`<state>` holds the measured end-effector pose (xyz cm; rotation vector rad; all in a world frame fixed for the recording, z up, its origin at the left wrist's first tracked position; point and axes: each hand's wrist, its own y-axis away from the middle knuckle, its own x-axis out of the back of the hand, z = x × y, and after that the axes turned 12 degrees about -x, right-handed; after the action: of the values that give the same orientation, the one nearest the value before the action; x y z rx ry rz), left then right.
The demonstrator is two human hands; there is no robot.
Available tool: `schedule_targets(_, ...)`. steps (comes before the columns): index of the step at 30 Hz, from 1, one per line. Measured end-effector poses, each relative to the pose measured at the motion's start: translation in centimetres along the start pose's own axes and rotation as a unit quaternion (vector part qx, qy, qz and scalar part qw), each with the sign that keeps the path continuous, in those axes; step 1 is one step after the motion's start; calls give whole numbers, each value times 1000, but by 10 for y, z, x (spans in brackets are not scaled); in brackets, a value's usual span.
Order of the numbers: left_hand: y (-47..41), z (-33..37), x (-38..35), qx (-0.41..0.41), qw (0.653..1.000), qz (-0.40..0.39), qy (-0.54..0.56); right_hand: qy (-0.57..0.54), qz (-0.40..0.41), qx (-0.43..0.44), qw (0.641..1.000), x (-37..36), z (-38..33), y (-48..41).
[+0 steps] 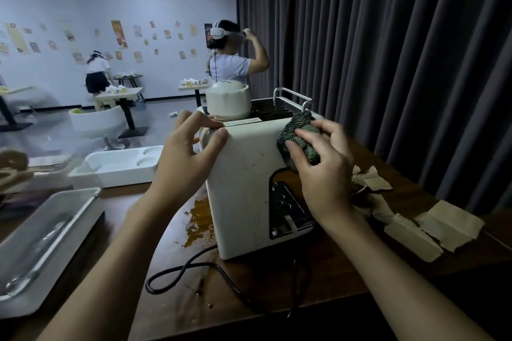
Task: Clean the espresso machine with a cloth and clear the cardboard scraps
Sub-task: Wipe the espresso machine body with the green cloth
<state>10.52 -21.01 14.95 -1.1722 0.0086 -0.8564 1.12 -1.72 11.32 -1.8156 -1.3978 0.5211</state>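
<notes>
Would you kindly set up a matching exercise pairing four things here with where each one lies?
Things: 1 cloth; 2 cardboard scraps; 3 power cable; 4 metal tray.
Places: A at the table's left edge; B under the right hand, against the espresso machine; C right of the machine; D looped nearer the camera than the machine.
Pairs: 1-B; 2-C; 3-D; 4-A.

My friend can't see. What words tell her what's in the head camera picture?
A person's right hand presses a dark cloth against a cream espresso machine while the left hand grips its top corner. Torn cardboard scraps lie beside it on the table.
</notes>
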Motion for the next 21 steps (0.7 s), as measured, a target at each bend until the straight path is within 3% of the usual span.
schedule_targets(7, 1, -7, 2, -1, 1000, -5, 18, -2, 111, -57, 992, -14, -3, 6)
schedule_targets(12, 2, -7, -2, -3, 1000, 8, 16, 21, 46, 44, 998, -29, -3, 30)
schedule_targets(15, 2, -7, -2, -5, 1000, 9, 18, 79, 46, 88, 992, -19, 12, 22)
schedule_targets(17, 3, -6, -2, -2, 1000, 9, 19, 115, 54, 91, 988, -12, 22, 16)
schedule_targets(21, 2, -4, -1, 3, 1000, -4, 14, 64, 40, 25, 997, -5, 30, 5)
